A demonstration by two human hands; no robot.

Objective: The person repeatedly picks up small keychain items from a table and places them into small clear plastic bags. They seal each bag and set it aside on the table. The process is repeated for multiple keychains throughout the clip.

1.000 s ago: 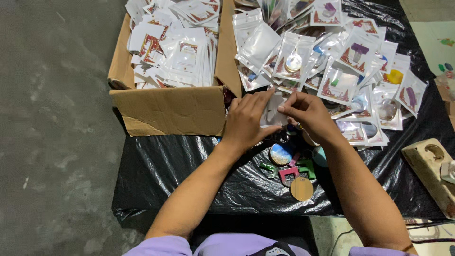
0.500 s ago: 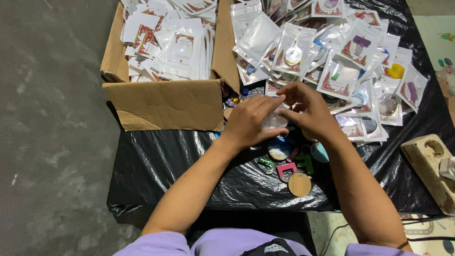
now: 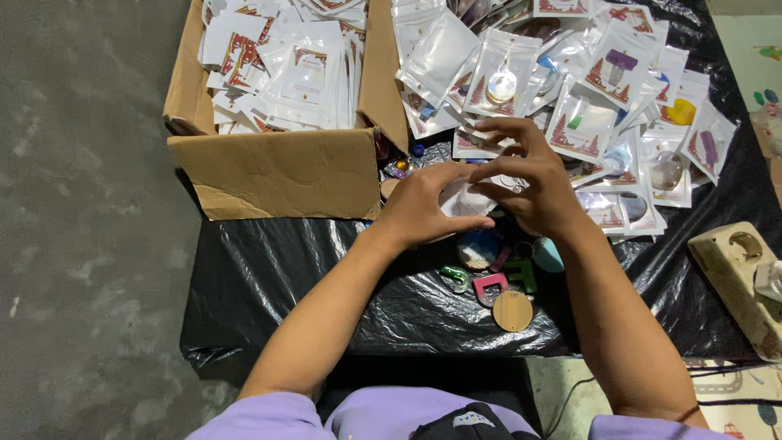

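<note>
A small clear packet [image 3: 466,198] is being held between the left hand [image 3: 423,204] and the right hand [image 3: 529,175], above the black plastic sheet [image 3: 326,285]. The left hand is closed around the packet's near edge, with the thumb lying under it. The right hand is pinching the far edge, with its fingers [image 3: 501,130] curled over the top. What the packet contains cannot be told, as it is mostly being covered by both hands.

Compared with one second ago, the hands are being held closer together and slightly further forward, and the packet is now being gripped from both sides rather than merely touched. From this it is judged that the packet is being worked on, either filled or sealed.

Loose trinkets [image 3: 501,281] are lying just in front of the hands on the sheet: a round wooden disc [image 3: 512,310], a pink piece and green pieces. Finished packets [image 3: 586,98] are spread out beyond the right hand. A cardboard box [image 3: 277,171] filled with more white packets is standing to the left. A beige block [image 3: 733,277] is lying at the right edge.
</note>
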